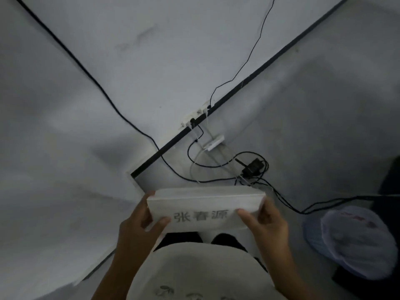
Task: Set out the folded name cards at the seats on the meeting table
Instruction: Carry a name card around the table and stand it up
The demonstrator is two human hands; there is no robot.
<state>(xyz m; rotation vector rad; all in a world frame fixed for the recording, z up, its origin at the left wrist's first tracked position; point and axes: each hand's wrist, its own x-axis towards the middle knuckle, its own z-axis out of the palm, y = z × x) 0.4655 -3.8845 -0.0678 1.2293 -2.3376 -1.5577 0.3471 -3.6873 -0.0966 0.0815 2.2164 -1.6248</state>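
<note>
A stack of white folded name cards [203,204] is held in front of my body, above the floor. The top card shows three dark printed characters. My left hand [141,226] grips the stack's left end, thumb on the top card and fingers wrapped under the edge. At the right end, my right hand [263,223] grips in the same way, thumb lying on the top card. No meeting table or seat is in view.
White walls meet at a corner with a black skirting strip [216,102]. Black and white cables, a power strip [213,143] and a black adapter [252,167] lie on the grey floor ahead. A bin lined with a plastic bag [355,241] stands at the right.
</note>
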